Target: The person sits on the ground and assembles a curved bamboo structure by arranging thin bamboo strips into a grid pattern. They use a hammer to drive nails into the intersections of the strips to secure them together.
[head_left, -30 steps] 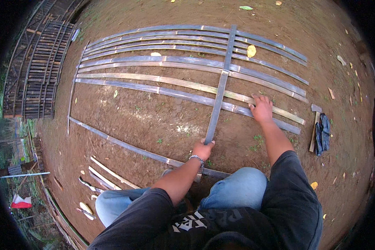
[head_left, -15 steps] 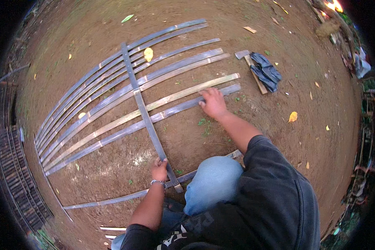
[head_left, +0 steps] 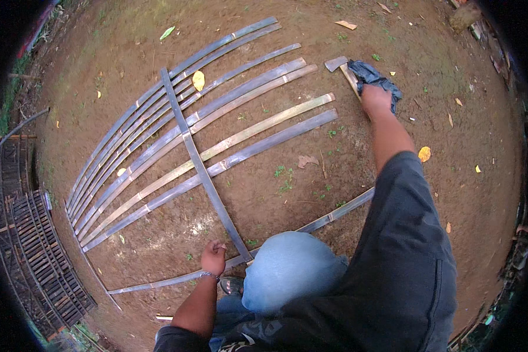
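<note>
A person crouches on bare brown earth, the right hand [head_left: 375, 100] stretched out over the handle of a hatchet [head_left: 347, 71]; the hand covers most of the handle, so only the grey head and a short stretch of pale wood show, and whether the fingers grasp it or merely rest on it cannot be made out. A dark blue cloth [head_left: 376, 78] lies bunched against the handle, just beyond the hand. The left hand [head_left: 213, 257] sits loosely curled, holding nothing, just beside the near end of a grey cross slat [head_left: 200, 168] laid over a row of long split bamboo strips [head_left: 240, 136] that lie side by side on the ground, some grey, some yellowish. Another strip [head_left: 334, 214] runs under the person's knee, its middle hidden by the blue jeans. A dark wooden lattice panel [head_left: 41, 258] lies at the left edge, partly cut off by the rim. Yellow fallen leaves [head_left: 198, 80] dot the strips and soil.
</note>
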The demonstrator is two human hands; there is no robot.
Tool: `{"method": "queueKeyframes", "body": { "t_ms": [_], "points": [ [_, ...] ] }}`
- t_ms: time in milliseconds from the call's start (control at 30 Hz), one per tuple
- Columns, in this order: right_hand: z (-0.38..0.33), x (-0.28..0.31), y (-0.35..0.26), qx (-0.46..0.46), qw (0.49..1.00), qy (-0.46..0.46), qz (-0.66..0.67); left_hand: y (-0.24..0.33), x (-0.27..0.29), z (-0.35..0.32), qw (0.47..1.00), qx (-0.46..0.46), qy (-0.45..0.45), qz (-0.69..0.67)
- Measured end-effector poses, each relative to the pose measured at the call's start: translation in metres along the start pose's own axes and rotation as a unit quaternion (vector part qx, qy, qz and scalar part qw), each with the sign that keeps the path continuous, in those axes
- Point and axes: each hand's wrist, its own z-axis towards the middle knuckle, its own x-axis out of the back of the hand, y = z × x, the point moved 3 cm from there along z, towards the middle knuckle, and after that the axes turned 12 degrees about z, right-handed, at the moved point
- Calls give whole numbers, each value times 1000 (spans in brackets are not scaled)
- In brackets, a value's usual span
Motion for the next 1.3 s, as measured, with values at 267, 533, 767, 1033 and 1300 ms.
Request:
{"method": "queueKeyframes", "body": {
  "t_ms": [267,533,767,1033,1300],
  "points": [
    [-24,70,145,53,825,193,528,96,30,2,992,-72,17,-107],
    [-173,103,27,259,755,58,599,271,26,-12,943,-249,-73,-207],
    [-270,5,-91,381,749,-38,541,357,-8,-6,928,-319,-41,-188],
    [-254,-40,-80,246,842,32,478,349,-16,21,935,-288,-28,-207],
    [-189,-56,-57,170,967,-94,164,354,-38,22,886,-341,-210,-232]
  ]
}}
